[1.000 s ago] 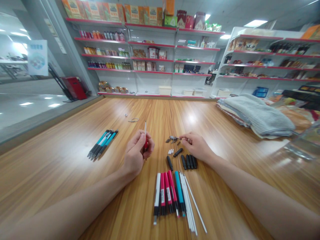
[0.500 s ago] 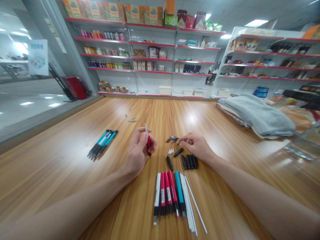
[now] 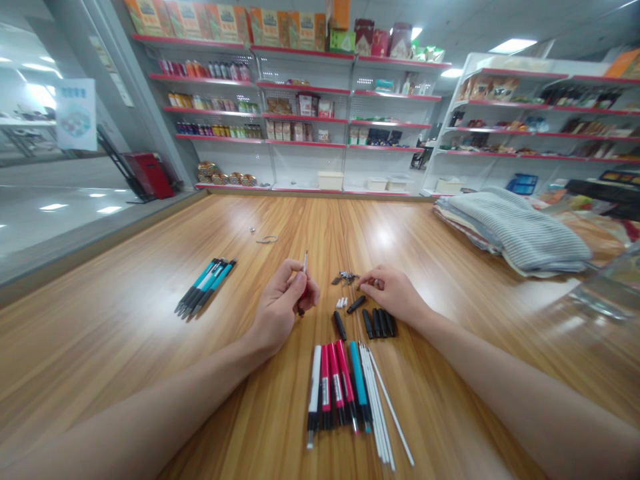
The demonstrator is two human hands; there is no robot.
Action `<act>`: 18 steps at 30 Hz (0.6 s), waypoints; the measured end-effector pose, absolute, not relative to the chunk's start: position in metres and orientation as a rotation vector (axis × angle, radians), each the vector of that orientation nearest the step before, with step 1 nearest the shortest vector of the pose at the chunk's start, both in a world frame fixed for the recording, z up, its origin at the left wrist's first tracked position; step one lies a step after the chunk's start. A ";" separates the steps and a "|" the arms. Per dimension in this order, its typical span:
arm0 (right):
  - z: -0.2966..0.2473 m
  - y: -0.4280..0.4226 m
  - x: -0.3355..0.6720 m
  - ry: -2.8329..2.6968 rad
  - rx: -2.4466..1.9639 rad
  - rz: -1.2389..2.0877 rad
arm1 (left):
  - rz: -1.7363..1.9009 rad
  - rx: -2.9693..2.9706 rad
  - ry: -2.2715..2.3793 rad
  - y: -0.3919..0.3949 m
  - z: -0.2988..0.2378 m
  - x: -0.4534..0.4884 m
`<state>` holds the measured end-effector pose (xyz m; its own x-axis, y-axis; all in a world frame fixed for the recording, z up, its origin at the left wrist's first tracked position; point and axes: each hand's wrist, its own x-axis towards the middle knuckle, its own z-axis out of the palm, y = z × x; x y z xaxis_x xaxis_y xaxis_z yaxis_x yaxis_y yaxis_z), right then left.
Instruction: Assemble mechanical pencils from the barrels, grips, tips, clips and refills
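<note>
My left hand [image 3: 283, 307] is closed around a red pen barrel [image 3: 302, 293] with a white refill sticking up out of it. My right hand [image 3: 393, 292] pinches at a small heap of metal springs [image 3: 345, 277] on the wooden table [image 3: 150, 347]. Just below the springs lie small white bits [image 3: 341, 303] and several black pen tips [image 3: 377, 323]. Nearer to me lies a row of red, white and blue pen barrels [image 3: 337, 387] beside several white refills [image 3: 383, 407].
A bundle of finished blue and black pens [image 3: 205, 287] lies to the left. A small ring and loop [image 3: 265, 237] sit farther back. Folded cloths [image 3: 515, 230] are stacked at the right. Shop shelves [image 3: 300, 120] stand behind the table.
My left hand has lowered and tilted the red pen to the right, toward the springs. My right hand has stayed at the spring heap.
</note>
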<state>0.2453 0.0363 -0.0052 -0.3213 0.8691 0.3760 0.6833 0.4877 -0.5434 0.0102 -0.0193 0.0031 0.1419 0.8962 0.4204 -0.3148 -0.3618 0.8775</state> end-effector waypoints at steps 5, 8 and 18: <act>-0.006 0.038 0.246 -2.120 -1.296 0.350 | 1.437 1.323 0.641 -0.019 0.006 0.011; -0.007 0.038 0.246 -2.134 -1.312 0.325 | 1.457 1.270 0.645 -0.016 0.008 0.010; -0.003 0.036 0.246 -1.965 -1.258 0.277 | 1.413 1.122 0.600 -0.015 0.013 0.003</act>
<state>0.2460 0.0358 -0.0035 -0.2144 0.8462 0.4878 0.6784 0.4883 -0.5489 0.0034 -0.0155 0.0132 0.1368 0.9495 0.2822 -0.4567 -0.1924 0.8686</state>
